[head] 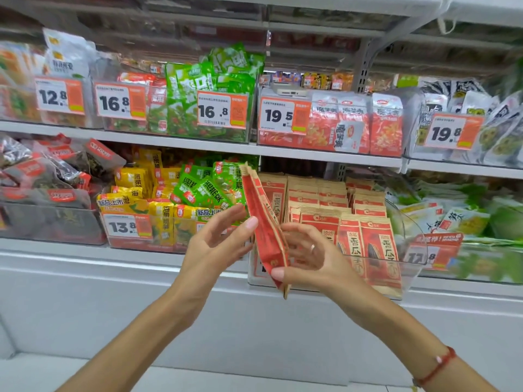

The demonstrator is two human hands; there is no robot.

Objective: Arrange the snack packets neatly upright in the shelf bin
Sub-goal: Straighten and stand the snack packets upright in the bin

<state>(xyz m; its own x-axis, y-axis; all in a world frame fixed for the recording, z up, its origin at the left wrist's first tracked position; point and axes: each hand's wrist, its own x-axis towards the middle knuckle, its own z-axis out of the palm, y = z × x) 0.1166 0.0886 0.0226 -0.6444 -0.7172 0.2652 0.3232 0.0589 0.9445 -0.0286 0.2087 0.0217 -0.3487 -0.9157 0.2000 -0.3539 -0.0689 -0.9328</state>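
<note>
- While I watch the head view, my right hand [304,254] pinches a red packet [264,224] at frame centre, edge-on and tilted.
- Left hand [219,241]: fingers spread, thumb tip touching the packet.
- Clear bin [407,267] right of centre holds upright matching packets [365,239].

Right hand [304,254]: grips red-and-tan packets [264,222], tilted edge-on.
Left hand [218,239]: fingers straight, beside them.
Clear shelf bin [410,267]: matching packets standing upright.

Red-and-tan snack packets [264,222] held edge-on, tilted, before clear shelf bin [407,250]; matching packets [365,239] stand upright inside (rows, labels forward).
</note>
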